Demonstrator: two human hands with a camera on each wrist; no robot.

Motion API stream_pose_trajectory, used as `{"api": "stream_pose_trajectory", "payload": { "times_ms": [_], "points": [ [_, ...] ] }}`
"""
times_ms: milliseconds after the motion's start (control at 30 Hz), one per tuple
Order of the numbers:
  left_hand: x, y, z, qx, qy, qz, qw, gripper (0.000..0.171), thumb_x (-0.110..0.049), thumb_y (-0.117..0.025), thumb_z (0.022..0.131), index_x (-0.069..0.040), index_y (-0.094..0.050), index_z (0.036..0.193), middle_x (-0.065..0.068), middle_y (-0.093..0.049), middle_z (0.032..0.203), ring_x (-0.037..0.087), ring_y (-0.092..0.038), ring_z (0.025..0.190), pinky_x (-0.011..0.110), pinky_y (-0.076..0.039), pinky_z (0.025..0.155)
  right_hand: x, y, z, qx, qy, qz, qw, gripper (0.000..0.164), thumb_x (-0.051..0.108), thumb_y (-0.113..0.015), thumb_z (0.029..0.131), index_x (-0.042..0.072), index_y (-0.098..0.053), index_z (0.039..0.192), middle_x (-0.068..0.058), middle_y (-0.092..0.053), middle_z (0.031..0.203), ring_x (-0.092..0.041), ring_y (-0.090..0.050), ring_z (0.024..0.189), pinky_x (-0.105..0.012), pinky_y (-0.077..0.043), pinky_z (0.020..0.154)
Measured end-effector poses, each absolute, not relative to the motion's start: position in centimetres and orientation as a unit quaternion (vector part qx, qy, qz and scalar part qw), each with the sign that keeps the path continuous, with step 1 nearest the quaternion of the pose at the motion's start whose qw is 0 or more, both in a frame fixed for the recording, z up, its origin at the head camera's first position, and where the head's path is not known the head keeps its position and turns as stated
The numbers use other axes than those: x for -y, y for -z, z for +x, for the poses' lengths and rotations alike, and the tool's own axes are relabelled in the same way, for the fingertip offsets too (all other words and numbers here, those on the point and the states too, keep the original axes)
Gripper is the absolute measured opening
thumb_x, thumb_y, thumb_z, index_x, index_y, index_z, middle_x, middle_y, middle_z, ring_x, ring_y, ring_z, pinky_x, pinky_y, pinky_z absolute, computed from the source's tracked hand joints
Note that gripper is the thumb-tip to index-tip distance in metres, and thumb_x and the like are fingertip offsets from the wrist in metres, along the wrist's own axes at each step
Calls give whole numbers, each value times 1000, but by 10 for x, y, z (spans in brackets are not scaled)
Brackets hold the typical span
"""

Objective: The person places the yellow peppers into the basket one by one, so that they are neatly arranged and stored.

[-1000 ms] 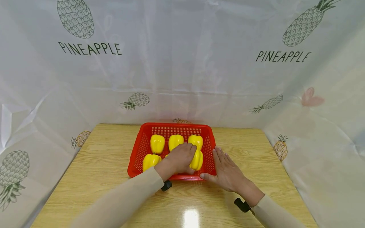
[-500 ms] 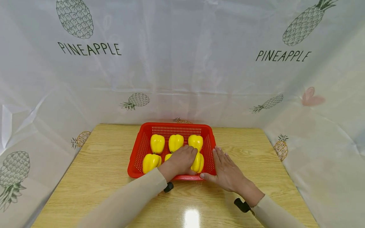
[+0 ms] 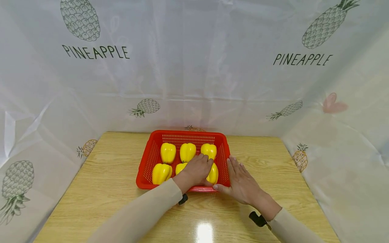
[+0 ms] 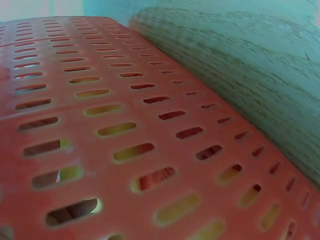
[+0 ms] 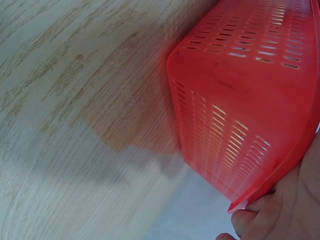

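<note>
A red plastic basket (image 3: 225, 152) holds several yellow bell peppers in two rows. My left hand (image 3: 197, 171) reaches over the front rim and grips the front-right bell pepper (image 3: 213, 174), which it partly covers. Just left of that hand, the front-middle bell pepper (image 3: 180, 167) is half hidden. My right hand (image 3: 243, 184) rests against the basket's front-right corner, fingers straight along the right side and thumb at the front rim. The right wrist view shows the right hand (image 5: 285, 215) touching the rim. Only the perforated basket wall (image 4: 100, 115) fills the left wrist view; the left hand's grip is mostly hidden there.
Three bell peppers form the back row, with one at the middle (image 3: 187, 152). Another bell pepper (image 3: 161, 173) lies front left. The basket stands on a wooden table (image 3: 115, 162), near its back edge. A pineapple-print curtain (image 3: 194, 74) hangs behind and at both sides.
My left hand has shifted slightly right and forward with the front-right bell pepper, uncovering more of the front-middle one. The right hand and the basket stay in place.
</note>
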State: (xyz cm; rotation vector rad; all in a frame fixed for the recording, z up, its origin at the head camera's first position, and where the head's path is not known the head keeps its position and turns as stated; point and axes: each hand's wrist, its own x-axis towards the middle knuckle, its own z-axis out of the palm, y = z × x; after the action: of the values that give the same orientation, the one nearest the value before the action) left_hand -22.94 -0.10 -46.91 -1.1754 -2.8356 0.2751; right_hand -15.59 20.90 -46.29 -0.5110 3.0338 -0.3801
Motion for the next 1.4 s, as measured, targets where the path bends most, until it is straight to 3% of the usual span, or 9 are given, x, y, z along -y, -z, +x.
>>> {"api": "stream_pose_trajectory", "payload": {
  "times_ms": [500, 1233, 1400],
  "points": [
    [1, 466, -227, 924, -93, -372, 8, 96, -77, -67, 86, -15, -49, 157, 7, -61, 141, 23, -53, 124, 35, -47, 117, -208, 463, -156, -978, 123, -167, 14, 118, 82, -48, 95, -11, -20, 163, -29, -17, 173, -45, -20, 161, -62, -21, 129],
    [7, 466, -229, 926, -64, -373, 6, 98, -79, -58, 89, -12, -45, 159, 7, -61, 136, 21, -53, 120, 32, -49, 112, -208, 462, -155, -978, 122, -169, 15, 119, 84, -45, 95, -10, -20, 163, -29, -16, 173, -45, -21, 160, -62, -21, 129],
    [12, 462, -228, 934, -33, -357, 0, 96, -79, -54, 92, -12, -46, 160, 10, -59, 143, 24, -54, 129, 37, -46, 118, -209, 463, -155, -978, 121, -172, 16, 119, 83, -47, 95, -10, -19, 163, -29, -15, 173, -45, -21, 160, -62, -20, 129]
  ]
}}
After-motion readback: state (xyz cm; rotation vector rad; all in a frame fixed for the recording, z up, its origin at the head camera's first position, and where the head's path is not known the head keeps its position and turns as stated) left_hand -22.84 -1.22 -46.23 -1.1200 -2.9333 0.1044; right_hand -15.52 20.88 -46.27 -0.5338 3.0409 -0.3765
